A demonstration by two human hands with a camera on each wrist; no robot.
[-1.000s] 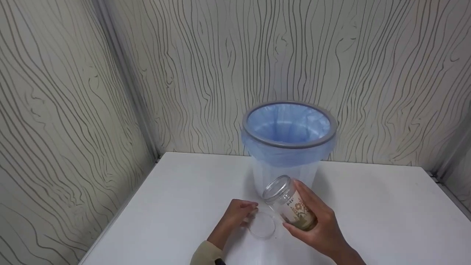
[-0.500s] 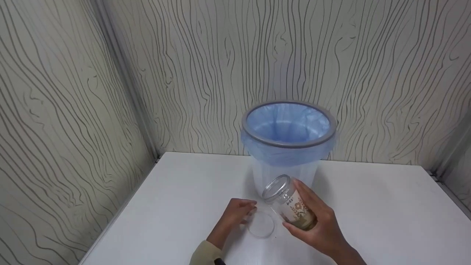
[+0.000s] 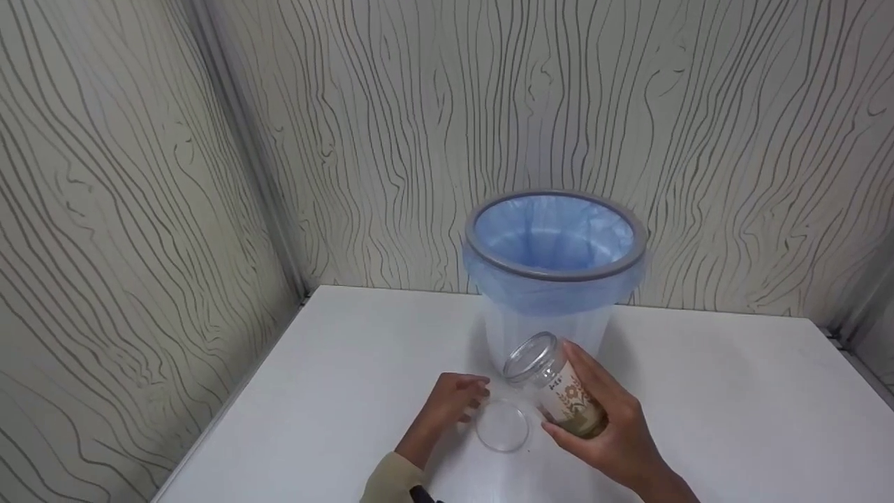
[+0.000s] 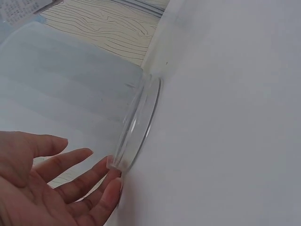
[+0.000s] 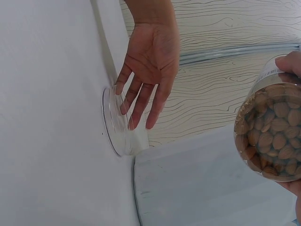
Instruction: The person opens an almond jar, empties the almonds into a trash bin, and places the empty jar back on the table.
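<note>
My right hand (image 3: 563, 399) grips a clear plastic jar (image 3: 543, 365) with a flowered label, tilted with its open mouth up and to the left. The right wrist view shows almonds in the jar (image 5: 272, 133). The jar's clear round lid (image 3: 501, 426) lies flat on the white table (image 3: 712, 412), just left of the jar. My left hand (image 3: 466, 399) rests beside the lid with straight, relaxed fingers. In the left wrist view the fingertips (image 4: 112, 175) touch the rim of the lid (image 4: 139, 123).
A bin (image 3: 556, 272) lined with a pale blue bag stands on the table right behind the jar, against the patterned back wall. A patterned side wall closes the left. Bare table surface stretches to the right and front left.
The view has shifted slightly. Jar, lid and both hands stand almost as before; the left hand's fingers have eased a little back from the lid.
</note>
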